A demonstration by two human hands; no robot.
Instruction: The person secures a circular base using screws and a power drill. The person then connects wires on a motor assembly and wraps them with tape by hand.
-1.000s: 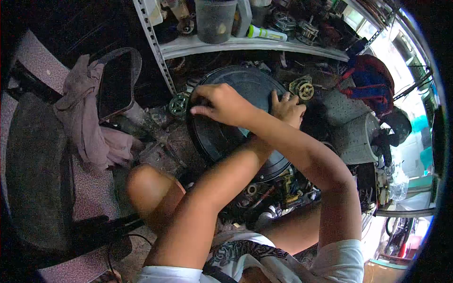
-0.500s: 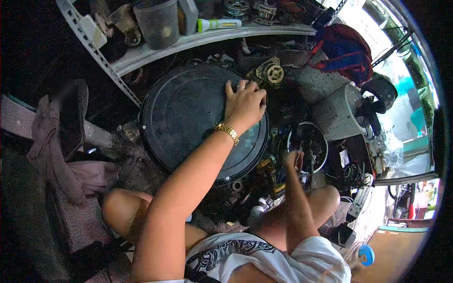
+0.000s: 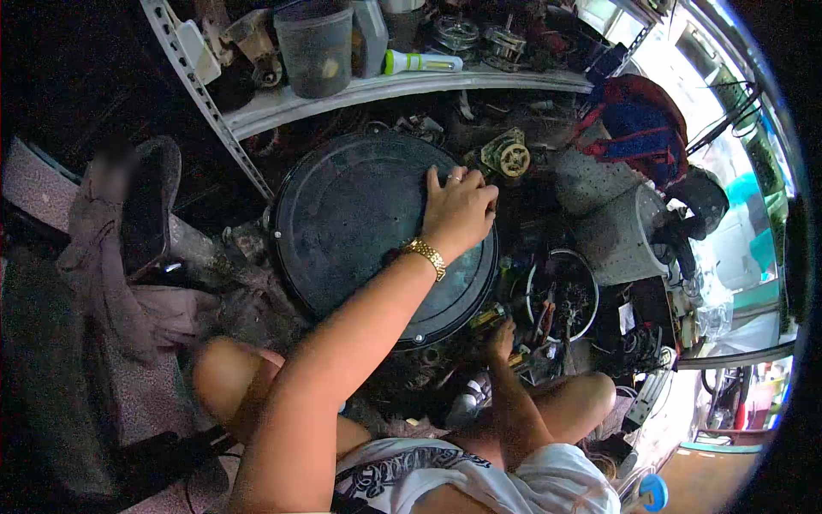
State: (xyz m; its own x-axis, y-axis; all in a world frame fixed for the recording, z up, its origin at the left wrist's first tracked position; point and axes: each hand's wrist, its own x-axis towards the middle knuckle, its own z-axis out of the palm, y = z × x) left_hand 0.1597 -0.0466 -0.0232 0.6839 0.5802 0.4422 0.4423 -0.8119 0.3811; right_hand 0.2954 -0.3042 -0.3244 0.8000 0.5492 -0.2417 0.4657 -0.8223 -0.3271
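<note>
A large round black disc (image 3: 342, 223), like a tub base or lid, fills the middle in front of me, with small screws around its rim. My left hand (image 3: 460, 210), with a gold watch at the wrist, is closed over the disc's right edge, thumb on its face. Lower right, my right hand (image 3: 503, 341) is wrapped around the handle of a yellow and black power drill (image 3: 488, 316); the fingers are partly hidden. To the right of that hand is a round white-rimmed basket (image 3: 594, 301) with red-handled pliers (image 3: 545, 315) and small parts in it.
A metal shelf (image 3: 377, 89) at the back bears a grey container (image 3: 314, 51), a green and white flashlight (image 3: 424, 62) and motor parts. A brass-coloured motor part (image 3: 507, 158) lies behind the disc. On the right stand a perforated white tub (image 3: 612, 231) and a red-blue bag (image 3: 642, 128).
My right hand has moved left from the pliers in the basket to the drill. My left hand stays on the disc. The view has shifted slightly.
</note>
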